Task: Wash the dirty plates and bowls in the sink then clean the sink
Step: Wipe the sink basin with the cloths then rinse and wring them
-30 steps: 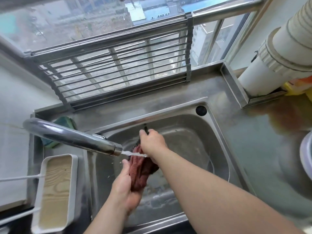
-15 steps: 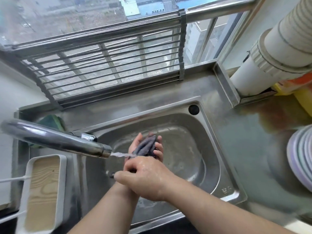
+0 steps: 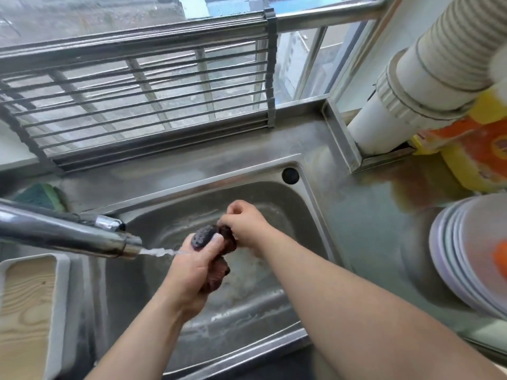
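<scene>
Two hands wring dark red cloth [image 3: 216, 267] mid-frame over sink [image 3: 310, 237]: left hand [image 3: 192, 270] fist-gripped, right hand [image 3: 244, 223] pinching top; faucet [image 3: 68, 237] streaming.

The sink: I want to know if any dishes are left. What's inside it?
No dishes show in the sink; only both hands wringing a dark cloth under running water. The arms hide part of the basin floor.

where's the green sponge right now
In the head view, the green sponge sits far left on the counter behind the tap, below the rack.
</scene>
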Available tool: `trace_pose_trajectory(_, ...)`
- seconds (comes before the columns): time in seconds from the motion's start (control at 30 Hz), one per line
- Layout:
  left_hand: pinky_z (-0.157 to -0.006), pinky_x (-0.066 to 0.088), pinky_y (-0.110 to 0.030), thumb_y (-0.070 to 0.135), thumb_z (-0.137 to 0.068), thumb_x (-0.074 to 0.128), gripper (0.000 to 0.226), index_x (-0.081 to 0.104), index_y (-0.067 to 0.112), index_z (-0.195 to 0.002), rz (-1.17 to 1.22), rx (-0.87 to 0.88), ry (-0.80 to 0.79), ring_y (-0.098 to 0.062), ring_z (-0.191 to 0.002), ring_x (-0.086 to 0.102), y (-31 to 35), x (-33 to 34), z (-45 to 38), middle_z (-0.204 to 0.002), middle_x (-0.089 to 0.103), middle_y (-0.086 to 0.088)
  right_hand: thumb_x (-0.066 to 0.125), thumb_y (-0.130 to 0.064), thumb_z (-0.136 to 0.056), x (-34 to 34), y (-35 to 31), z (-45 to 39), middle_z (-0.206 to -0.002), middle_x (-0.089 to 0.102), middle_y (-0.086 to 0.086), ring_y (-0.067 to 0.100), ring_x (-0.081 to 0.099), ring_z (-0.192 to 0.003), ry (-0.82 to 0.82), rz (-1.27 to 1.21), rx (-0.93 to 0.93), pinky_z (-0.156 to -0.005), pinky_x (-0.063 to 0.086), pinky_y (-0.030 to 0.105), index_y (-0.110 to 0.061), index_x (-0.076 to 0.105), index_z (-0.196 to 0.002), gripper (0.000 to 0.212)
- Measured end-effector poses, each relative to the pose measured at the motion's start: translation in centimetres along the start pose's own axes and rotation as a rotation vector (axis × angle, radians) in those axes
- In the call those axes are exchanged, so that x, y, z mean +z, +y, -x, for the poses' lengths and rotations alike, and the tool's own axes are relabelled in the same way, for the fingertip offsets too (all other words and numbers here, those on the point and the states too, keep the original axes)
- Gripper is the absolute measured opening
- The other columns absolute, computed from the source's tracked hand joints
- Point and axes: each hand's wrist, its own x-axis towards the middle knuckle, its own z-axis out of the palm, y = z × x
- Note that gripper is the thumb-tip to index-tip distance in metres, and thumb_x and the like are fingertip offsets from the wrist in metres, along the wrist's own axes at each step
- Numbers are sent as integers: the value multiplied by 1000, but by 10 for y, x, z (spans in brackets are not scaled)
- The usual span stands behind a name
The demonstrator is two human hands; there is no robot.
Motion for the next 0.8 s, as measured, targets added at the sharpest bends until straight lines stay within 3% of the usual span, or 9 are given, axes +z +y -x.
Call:
trace_pose_trajectory(0.1, -48, 35, -29, 12, -93, 77, 25, 58, 14, -110, -376, 127, -70, -19, -56, 46, 20, 7, -8, -78, 57, -10, 51, -15, -89, -18, -2, 16, -97, 69, 2, 21, 63, -90, -127, -387, -4, -72, 49, 33, -27, 64, -97, 20)
trace_pose_trajectory(0.2, -71, 50, -33, 30, -81, 82, 26, 65, 32, -100, -1058, 439, -88, -13, -80, 61, 37, 6, -20, -88, 67, 11, 53, -48, -104, -36, -1, 31, -98, 76, 0, 19, 69, -84, -268, -68, -98, -67, 52, 32, -29, 74, -104, 28)
trace_pose_trajectory(0.3, -85, 44, -15, 26, -82, 79, 32, 68, 33, -111, -1293, 695, -98, -3, -94, 46, 44, -1, -27, -101, 55, 16, 58, -61, -101, -48, 2, 41, -99, 78, -2, 20, 73, -89, -389, 231, -94, -82, 57, 37, -28, 76, -100, 38)
trace_pose_trajectory(0.37, -84, 37, -5, 26, -84, 78, 37, 69, 33, -119, -1280, 735, -115, 3, -96, 42, 39, -7, -26, -108, 54, 15, 63, -49, -101, -54, 8, 44, -83, 69, 3, 23, 61, -74, -474, 242, -97, -69, 48, 40, -20, 70, -88, 33)
trace_pose_trajectory(0.43, -91, 41, -12, 29, -87, 79, 40, 68, 29, -125, -1228, 814, -134, 0, -105, 50, 30, -17, -20, -114, 59, 15, 59, -40, -105, -54, 11, 46, -79, 65, 10, 25, 56, -70, -495, 171, -84, -66, 41, 42, -13, 71, -91, 33)
trace_pose_trajectory(0.57, -106, 40, -15, 14, -91, 77, 58, 59, 28, -145, -1170, 842, -85, 1, -124, 53, 10, -45, -6, -131, 61, 19, 54, -30, -109, -38, 13, 43, -101, 77, 18, 35, 75, -96, -339, -206, -71, -89, 60, 46, -10, 75, -109, 28)
trace_pose_trajectory(0.63, -105, 40, -14, 24, -95, 72, 49, 60, 38, -141, -1110, 754, 15, 5, -125, 50, -2, -50, 4, -129, 61, 21, 55, -33, -107, -18, 7, 36, -92, 76, 7, 24, 71, -88, -185, -202, -117, -88, 57, 44, -14, 73, -106, 26)
trace_pose_trajectory(0.7, -99, 41, -12, 48, -98, 60, 29, 65, 45, -127, -858, 546, 134, 5, -123, 52, -11, -48, 14, -126, 62, 22, 53, -44, -100, 4, -6, 32, -80, 70, -3, 18, 65, -76, -65, -107, -175, -80, 55, 45, -20, 67, -97, 28)
trace_pose_trajectory(0.8, -104, 50, -37, 85, -88, 39, 78, 68, 27, -133, -142, -23, 26, -21, -125, 63, -9, -31, 23, -141, 66, -6, 48, -48, -97, 38, -16, 34, -95, 74, 5, 31, 67, -91, -33, 233, -242, -88, 54, 47, -22, 63, -101, 30)
